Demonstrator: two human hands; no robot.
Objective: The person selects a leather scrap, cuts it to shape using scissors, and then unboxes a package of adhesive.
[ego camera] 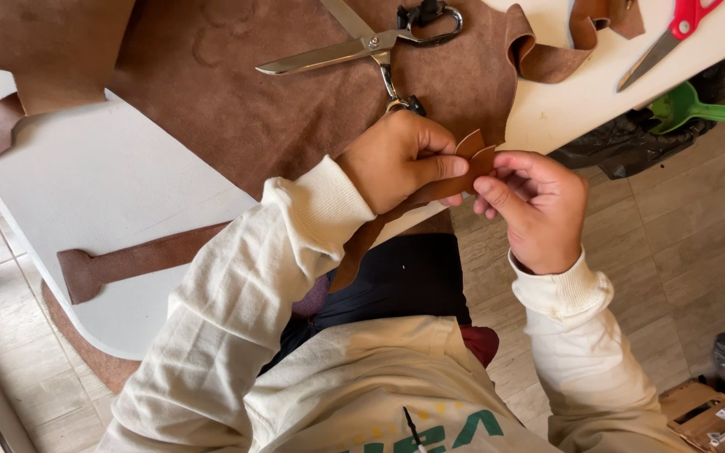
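Observation:
My left hand (400,159) pinches a small brown leather piece (473,151) between thumb and fingers, just off the white table's (111,184) edge. A longer strip of the same leather trails down from that hand toward my lap. Facing it, my right hand (539,205) grips the other side of the leather piece with its fingertips. Both hands are held close together above my lap. A large brown leather hide (279,101) is spread over the table behind my hands, and big metal shears (362,46) lie open on it.
Red-handled scissors (673,33) lie on the table at the top right. A brown leather strip (136,262) rests on the table's near left. A green scoop (694,109) and dark bag (631,143) sit on the tiled floor; a cardboard box (698,411) is at the bottom right.

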